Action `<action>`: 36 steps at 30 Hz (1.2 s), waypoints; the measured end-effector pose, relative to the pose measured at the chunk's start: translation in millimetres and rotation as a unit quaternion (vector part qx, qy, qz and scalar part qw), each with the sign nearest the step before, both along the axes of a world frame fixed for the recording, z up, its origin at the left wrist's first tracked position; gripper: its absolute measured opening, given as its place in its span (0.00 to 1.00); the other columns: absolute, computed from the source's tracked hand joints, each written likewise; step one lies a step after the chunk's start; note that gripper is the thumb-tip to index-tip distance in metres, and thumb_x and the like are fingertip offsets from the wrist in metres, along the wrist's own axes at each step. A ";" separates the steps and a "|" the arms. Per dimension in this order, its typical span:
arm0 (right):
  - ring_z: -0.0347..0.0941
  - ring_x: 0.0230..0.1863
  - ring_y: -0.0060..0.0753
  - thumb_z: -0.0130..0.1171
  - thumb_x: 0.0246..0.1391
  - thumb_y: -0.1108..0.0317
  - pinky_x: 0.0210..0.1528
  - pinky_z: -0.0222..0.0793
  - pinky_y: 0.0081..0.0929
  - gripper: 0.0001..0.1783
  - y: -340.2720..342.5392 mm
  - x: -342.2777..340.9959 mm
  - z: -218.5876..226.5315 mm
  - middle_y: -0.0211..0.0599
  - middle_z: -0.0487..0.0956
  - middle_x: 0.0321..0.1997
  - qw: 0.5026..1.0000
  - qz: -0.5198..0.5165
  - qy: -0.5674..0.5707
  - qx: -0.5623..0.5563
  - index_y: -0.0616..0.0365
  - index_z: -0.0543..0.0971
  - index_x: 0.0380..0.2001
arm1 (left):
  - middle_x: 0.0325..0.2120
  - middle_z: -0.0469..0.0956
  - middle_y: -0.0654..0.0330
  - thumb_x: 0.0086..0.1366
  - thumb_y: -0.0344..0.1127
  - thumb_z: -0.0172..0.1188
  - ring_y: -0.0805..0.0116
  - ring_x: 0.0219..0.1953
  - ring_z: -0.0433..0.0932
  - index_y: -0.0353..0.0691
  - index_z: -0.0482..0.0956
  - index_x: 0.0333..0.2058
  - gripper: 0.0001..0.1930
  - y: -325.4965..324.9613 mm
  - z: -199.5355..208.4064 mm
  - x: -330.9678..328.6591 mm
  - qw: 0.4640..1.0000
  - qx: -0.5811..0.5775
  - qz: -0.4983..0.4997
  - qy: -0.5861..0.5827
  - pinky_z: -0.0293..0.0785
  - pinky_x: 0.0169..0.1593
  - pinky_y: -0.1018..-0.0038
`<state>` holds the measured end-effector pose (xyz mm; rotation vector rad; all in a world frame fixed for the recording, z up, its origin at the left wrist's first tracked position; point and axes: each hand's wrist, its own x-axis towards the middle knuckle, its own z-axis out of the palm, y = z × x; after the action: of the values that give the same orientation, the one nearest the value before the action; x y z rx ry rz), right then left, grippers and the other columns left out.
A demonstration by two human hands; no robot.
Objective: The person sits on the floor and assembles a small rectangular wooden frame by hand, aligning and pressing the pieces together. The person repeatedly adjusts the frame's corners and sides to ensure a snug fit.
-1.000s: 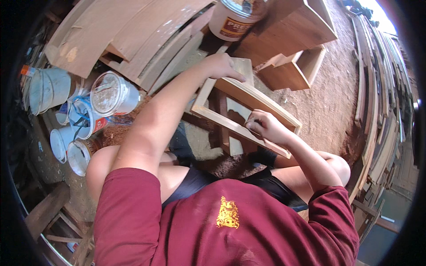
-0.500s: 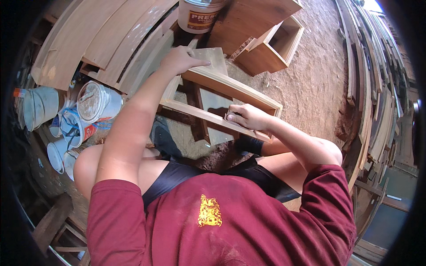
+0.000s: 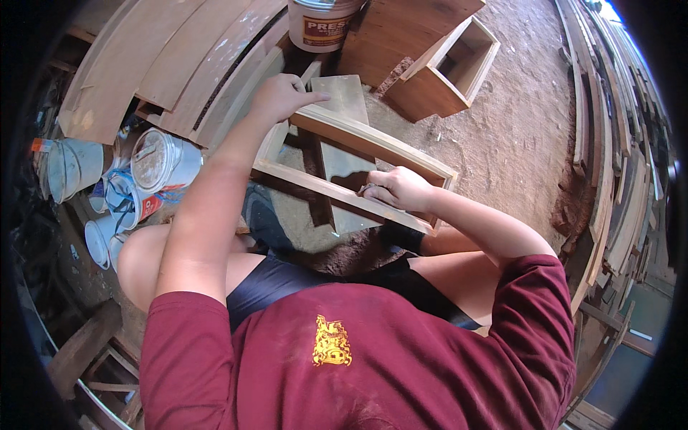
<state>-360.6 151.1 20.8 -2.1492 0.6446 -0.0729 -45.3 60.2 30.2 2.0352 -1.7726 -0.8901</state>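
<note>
A long, open wooden box frame (image 3: 322,184) lies slantwise in front of my crossed legs. At its far left corner is my left hand (image 3: 278,99), its fingers curled at the frame's end and its thumb side stretched along the top. My right hand (image 3: 401,189) is over the near rail toward the right end, fingers bent around a small dark folded piece of sandpaper (image 3: 368,190) pressed to the wood. Most of the sandpaper is hidden by the fingers. Under the frame a pale flat board (image 3: 344,97) runs crosswise.
Beyond the frame stand a brown wooden cabinet (image 3: 437,93) with an open compartment and a white bucket (image 3: 322,29). Several buckets (image 3: 163,161) sit at left below stacked wooden panels (image 3: 143,72). Long planks (image 3: 598,136) line the right side.
My right hand has shifted very slightly left along the near rail with the sandpaper. The left hand stays at the corner, its outstretched digit slightly raised. The view has tilted a little.
</note>
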 end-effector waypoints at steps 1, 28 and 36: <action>0.79 0.34 0.57 0.54 0.66 0.52 0.37 0.73 0.50 0.14 1.0 -2.1 0.9 0.49 0.81 0.28 1.000 0.003 0.006 -0.005 0.51 0.78 0.38 | 0.16 0.77 0.59 0.46 0.69 0.71 0.68 0.18 0.78 0.39 0.81 0.24 0.32 0.6 -0.7 0.3 1.000 0.007 0.002 -0.011 0.74 0.26 0.71; 0.76 0.24 0.53 0.57 0.65 0.60 0.28 0.72 0.46 0.12 -3.6 50.4 1.3 0.47 0.77 0.22 0.993 0.018 -0.007 -0.117 0.56 0.76 0.31 | 0.52 0.79 0.44 0.65 0.63 0.57 0.52 0.57 0.75 0.31 0.79 0.51 0.35 26.0 -13.7 18.3 0.972 0.053 0.050 0.223 0.65 0.62 0.63; 0.75 0.25 0.55 0.53 0.67 0.56 0.30 0.71 0.48 0.16 -26.0 150.7 0.7 0.47 0.76 0.22 0.981 0.041 -0.099 -0.164 0.56 0.73 0.30 | 0.49 0.81 0.49 0.64 0.58 0.64 0.61 0.55 0.75 0.36 0.82 0.48 0.28 16.5 -49.8 26.5 0.931 0.069 0.078 0.349 0.65 0.61 0.67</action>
<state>-210.0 125.1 21.5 -2.4421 0.4510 -0.3653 -18.8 76.7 -19.7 1.5961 -1.1647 -1.4821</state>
